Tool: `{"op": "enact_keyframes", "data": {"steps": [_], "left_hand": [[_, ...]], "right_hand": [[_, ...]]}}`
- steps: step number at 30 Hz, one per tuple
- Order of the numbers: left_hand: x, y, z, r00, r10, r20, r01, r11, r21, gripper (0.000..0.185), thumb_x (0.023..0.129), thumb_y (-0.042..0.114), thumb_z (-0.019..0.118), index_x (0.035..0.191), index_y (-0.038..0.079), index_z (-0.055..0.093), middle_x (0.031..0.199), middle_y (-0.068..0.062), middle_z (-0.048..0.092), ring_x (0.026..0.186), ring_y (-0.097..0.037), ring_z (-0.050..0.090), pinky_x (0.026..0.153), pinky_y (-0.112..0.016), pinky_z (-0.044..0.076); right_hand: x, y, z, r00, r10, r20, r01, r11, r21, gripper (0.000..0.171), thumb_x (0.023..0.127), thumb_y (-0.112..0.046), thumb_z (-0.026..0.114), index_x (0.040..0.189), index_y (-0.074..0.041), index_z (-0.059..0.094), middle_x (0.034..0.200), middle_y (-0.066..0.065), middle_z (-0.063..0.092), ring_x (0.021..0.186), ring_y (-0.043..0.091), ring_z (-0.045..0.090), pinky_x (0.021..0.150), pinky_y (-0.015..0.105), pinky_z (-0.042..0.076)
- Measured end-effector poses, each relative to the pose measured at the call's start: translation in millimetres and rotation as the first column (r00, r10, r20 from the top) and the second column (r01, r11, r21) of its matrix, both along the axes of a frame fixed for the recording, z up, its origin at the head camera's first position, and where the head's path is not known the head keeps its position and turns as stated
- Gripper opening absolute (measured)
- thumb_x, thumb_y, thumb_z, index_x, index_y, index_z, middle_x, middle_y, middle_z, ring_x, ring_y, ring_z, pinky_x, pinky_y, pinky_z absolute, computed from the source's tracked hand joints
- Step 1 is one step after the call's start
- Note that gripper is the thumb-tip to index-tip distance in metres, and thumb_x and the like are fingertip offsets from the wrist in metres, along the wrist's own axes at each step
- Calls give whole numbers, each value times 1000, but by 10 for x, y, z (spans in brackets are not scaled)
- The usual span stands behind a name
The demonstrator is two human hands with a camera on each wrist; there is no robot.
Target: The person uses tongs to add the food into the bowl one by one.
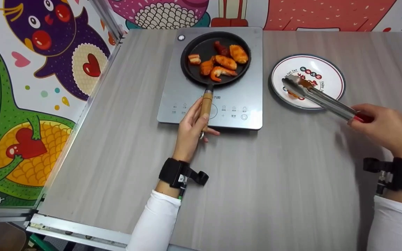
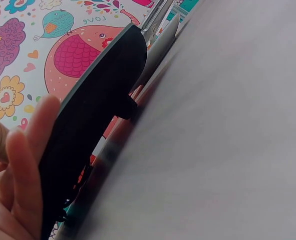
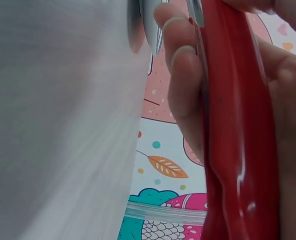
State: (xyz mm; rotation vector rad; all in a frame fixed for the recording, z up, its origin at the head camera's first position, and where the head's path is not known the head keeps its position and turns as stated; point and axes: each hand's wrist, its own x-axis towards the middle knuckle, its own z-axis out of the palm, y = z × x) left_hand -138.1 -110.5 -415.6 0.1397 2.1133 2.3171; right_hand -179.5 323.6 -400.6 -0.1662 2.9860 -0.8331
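My left hand [image 1: 191, 122] holds the wooden handle [image 1: 206, 101] of a black frying pan [image 1: 202, 43], which sits on a silver induction cooktop [image 1: 169, 104]. In the pan lie a curled shrimp [image 1: 218, 72], several browned orange pieces [image 1: 226, 62], a dark red piece [image 1: 221, 49] and a small striped piece [image 1: 194, 59]. Metal tongs [image 1: 332, 104] with red handles [image 3: 238, 110] are gripped in my right hand [image 1: 384, 127]. Their tips are over a white dark-rimmed plate [image 1: 332, 69], at a brown food piece [image 1: 304, 83]; whether they pinch it I cannot tell.
A grey wood-grain table [image 1: 277, 181] carries everything. Cartoon-printed walls [image 1: 302, 14] stand behind and to the left. A metal frame edge [image 1: 82, 228] runs along the table's near left side. The plate is right of the cooktop.
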Motion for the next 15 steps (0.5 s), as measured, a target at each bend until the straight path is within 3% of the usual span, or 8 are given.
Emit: {"op": "enact_keyframes", "data": {"steps": [7, 15], "left_hand": [[-3, -4, -3, 1000, 2, 0, -2, 1000, -7, 57, 92, 24, 49, 142, 16, 24, 142, 0, 31, 69, -41, 62, 42, -43, 46], [2, 4, 12, 1000, 4, -1, -4, 1000, -14, 56, 92, 23, 49, 142, 16, 24, 142, -1, 31, 68, -39, 62, 42, -45, 46]], "right_hand": [[3, 46, -7, 999, 8, 34, -7, 1000, -11, 31, 80, -22, 61, 106, -5, 61, 81, 8, 61, 61, 2, 46, 51, 15, 33], [18, 79, 5, 1000, 22, -17, -21, 999, 45, 27, 80, -21, 61, 102, -7, 64, 77, 8, 61, 59, 2, 44, 50, 18, 31]]}}
